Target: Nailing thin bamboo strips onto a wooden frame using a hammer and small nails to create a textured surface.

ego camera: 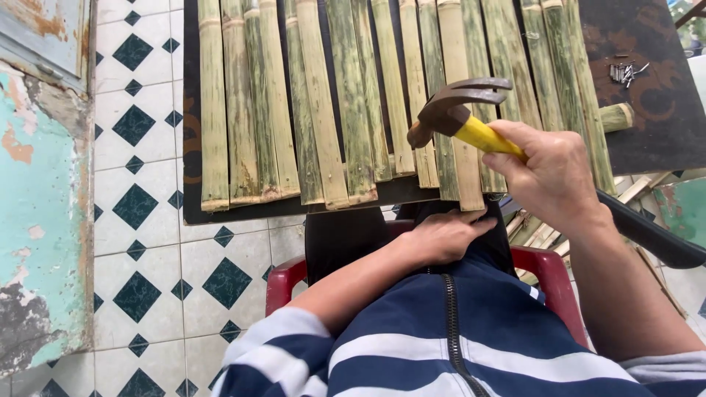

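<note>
My fingers [526, 140] are wrapped tight round the yellow handle of the hammer [460, 110], right hand [551, 176] just below the head, which hangs over the near ends of the bamboo slats [323, 103]. I judge it head-heavy and stiff; the grip would be steadier lower down. My left hand [441, 237] lies in my lap, curled loosely, holding nothing I can see.

The person wears a zip-up top [456, 345] in broad navy and white stripes, its dark zipper [450, 323] running up the middle at the bottom of the frame. Both forearms are bare, sleeves ending near the elbows.
</note>
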